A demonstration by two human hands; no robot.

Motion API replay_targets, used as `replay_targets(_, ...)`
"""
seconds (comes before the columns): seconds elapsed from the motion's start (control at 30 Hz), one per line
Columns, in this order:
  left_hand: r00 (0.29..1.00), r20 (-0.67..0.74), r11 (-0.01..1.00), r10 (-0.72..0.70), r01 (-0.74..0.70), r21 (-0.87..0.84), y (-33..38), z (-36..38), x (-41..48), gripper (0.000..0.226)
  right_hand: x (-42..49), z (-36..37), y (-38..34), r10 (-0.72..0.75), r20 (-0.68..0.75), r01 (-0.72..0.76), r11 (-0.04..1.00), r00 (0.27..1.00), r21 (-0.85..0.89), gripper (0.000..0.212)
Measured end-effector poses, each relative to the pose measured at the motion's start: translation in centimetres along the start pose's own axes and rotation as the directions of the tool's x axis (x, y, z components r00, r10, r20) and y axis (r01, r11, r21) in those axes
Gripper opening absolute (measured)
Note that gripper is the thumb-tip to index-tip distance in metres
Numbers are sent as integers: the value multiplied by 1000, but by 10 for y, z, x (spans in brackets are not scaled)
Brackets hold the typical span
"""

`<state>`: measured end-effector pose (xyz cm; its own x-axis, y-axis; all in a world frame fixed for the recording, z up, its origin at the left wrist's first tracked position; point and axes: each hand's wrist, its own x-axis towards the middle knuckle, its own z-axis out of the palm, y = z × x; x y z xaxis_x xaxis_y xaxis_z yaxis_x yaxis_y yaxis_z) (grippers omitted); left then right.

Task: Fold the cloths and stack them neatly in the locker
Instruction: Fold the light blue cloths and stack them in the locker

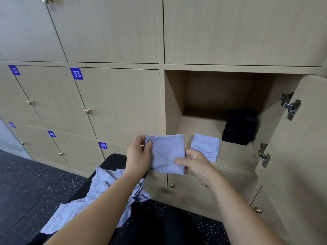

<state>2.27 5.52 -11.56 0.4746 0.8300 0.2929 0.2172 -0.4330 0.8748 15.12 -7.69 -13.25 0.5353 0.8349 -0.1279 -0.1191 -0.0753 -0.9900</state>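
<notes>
The person stands close to a wall of pale wooden lockers, holding a folded cloth (166, 153) up in front of the open locker (174, 103), just short of its front edge. The cloth is lilac, folded down to a neat, near-square shape. The left hand (139, 154) pinches its upper left corner, thumb on the front and fingers (141, 139) curled behind. The right hand (196, 165) grips the lower right edge the same way, thumb flat across the front.

Inside the locker, a small stack of lilac cloths (206, 146) lies near the front of the floor, just beside the held one. A taller stack of black cloths (240, 129) stands further back, against the right wall. The locker door (300, 147) hangs wide open on the right, its two metal hinges showing.

Below the left forearm, a loose pile of unfolded lilac cloths (99, 191) sprawls over a black counter (113, 160), one end trailing off its near edge. The floor (35, 183) is dark and speckled. Blue number plates on the shut doors read 33 (76, 73) and 48 (102, 145).
</notes>
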Motion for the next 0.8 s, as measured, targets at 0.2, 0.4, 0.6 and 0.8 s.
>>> replay_targets(0.2, 994, 95, 994, -49, 57, -92, 8, 27, -5, 31, 16, 5, 7, -211, -428, 104, 960, 879, -259, 46)
replay_targets(0.4, 986, 165, 999, -26, 22, 29, 8, 61, -2, 70, 22, -16, 17, -352, -540, 16, 848, 765, -530, 46)
replay_targets(0.6, 980, 193, 997, -48, 60, -57, 1, 94, 2, 72, 30, -45, 39, -335, -583, -8, 863, 740, -505, 45)
replay_targets(0.8, 922, 278, 937, -271, 318, -141, -26, 134, 9, 56, 45, -80, 63, -324, -667, -58, 874, 670, -483, 45)
